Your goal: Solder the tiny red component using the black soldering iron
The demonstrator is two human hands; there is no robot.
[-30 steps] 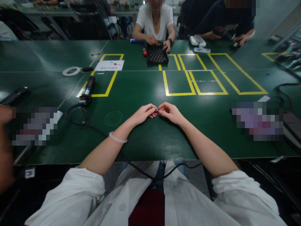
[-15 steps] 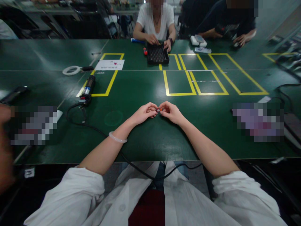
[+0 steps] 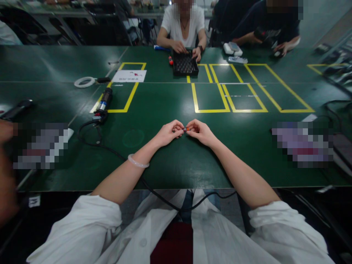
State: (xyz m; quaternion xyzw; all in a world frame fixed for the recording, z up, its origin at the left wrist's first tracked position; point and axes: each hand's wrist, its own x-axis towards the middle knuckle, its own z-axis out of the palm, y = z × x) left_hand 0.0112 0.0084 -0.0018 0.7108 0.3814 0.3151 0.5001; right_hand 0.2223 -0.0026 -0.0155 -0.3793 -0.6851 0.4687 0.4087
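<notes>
My left hand (image 3: 168, 132) and my right hand (image 3: 200, 131) meet fingertip to fingertip just above the green table (image 3: 170, 161). Both pinch a tiny red and dark part (image 3: 186, 129) between them; its shape is too small to make out. A pale bangle (image 3: 138, 161) circles my left wrist. Both forearms rest near the table's front edge.
A black cable (image 3: 115, 154) runs from an electric screwdriver (image 3: 103, 103) at the left down to my lap. Yellow tape boxes (image 3: 225, 96) mark the table beyond my hands. Across it a person in white works over a black tray (image 3: 184, 65). A white tape roll (image 3: 84, 81) lies far left.
My hands stay together at the same spot; the fingers have shifted slightly around the small part. The view has tilted a little.
</notes>
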